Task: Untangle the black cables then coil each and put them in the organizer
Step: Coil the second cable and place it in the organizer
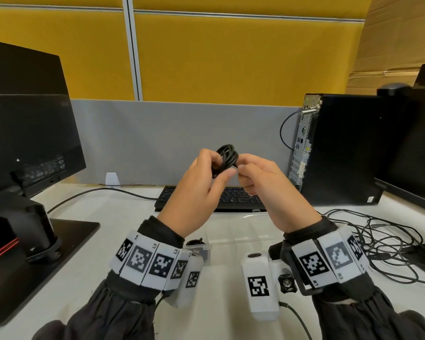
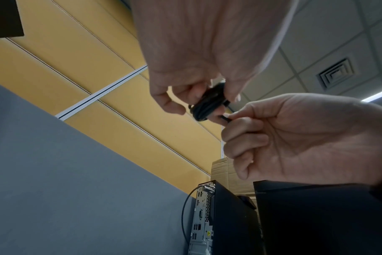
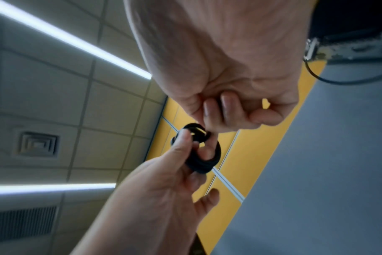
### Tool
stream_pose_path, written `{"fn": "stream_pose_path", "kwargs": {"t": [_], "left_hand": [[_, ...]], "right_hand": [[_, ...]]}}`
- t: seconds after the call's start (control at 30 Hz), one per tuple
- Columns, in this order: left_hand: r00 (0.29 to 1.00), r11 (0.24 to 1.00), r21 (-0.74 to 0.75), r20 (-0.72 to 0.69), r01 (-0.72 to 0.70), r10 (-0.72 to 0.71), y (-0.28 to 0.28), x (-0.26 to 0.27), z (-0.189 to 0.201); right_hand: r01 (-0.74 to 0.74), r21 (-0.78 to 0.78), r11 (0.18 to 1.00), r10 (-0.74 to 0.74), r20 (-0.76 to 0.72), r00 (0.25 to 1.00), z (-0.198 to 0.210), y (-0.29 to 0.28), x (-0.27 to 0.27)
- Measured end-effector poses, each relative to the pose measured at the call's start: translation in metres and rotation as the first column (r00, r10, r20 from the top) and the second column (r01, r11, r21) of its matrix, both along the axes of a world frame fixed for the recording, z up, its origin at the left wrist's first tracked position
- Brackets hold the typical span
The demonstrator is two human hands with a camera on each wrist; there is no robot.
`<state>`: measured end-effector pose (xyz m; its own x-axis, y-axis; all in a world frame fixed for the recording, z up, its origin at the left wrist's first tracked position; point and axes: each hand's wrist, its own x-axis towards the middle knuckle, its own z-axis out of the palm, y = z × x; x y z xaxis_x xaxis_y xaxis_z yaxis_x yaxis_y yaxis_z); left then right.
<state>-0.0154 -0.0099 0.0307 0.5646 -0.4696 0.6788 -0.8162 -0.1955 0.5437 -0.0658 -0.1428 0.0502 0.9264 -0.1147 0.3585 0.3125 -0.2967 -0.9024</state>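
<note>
A small coil of black cable [image 1: 227, 157] is held in the air above the keyboard [image 1: 241, 198], well clear of the tabletop [image 1: 103, 241]. The left hand [image 1: 199, 192] is curled around the coil, with fingers passed through its loops, as seen in the right wrist view [image 3: 199, 155]. The right hand [image 1: 263, 187] is closed in a pinch on the cable's free end beside the coil [image 2: 209, 103]. A clear plastic organizer [image 1: 233, 235] is seen on the tabletop below the wrists; a dark coiled item [image 1: 195, 242] lies at its left end, though which compartment holds it cannot be told. A loose tangle of black cables [image 1: 378, 246] is spread on the white tabletop at the right. A monitor [image 1: 27, 133] stands at the left and a computer tower [image 1: 339, 148] at the right. The space is backed by a grey partition [image 1: 182, 141] and yellow panels [image 1: 231, 55]. Ceiling tiles with strip lights [image 3: 72, 39] are shown overhead.
</note>
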Motion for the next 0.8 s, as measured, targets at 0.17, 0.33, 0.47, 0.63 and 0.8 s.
{"fn": "stream_pose_path", "kwargs": {"t": [0.17, 0.33, 0.47, 0.63, 0.8], "left_hand": [[0.994, 0.994, -0.015, 0.022, -0.106, 0.106, -0.001, 0.0, 0.0], [0.983, 0.983, -0.05, 0.041, -0.175, 0.177, 0.001, 0.004, 0.001], [0.993, 0.991, -0.064, -0.014, -0.12, 0.119, 0.004, 0.008, 0.004], [1.0, 0.985, -0.175, 0.002, -0.004, 0.004, 0.01, 0.008, 0.009], [0.994, 0.943, -0.318, -0.026, 0.093, -0.107, 0.013, 0.002, 0.019]], "right_hand": [[0.066, -0.195, 0.979, -0.051, 0.079, 0.996, 0.003, 0.0, -0.004], [0.164, -0.439, 0.883, -0.112, 0.143, 0.983, 0.003, 0.006, -0.01], [0.192, -0.418, 0.888, -0.107, 0.22, 0.97, 0.005, 0.01, -0.015], [0.292, -0.576, 0.763, -0.08, 0.365, 0.928, 0.005, 0.005, -0.017], [0.734, -0.498, 0.461, -0.172, 0.761, 0.625, 0.004, 0.002, -0.013]]}}
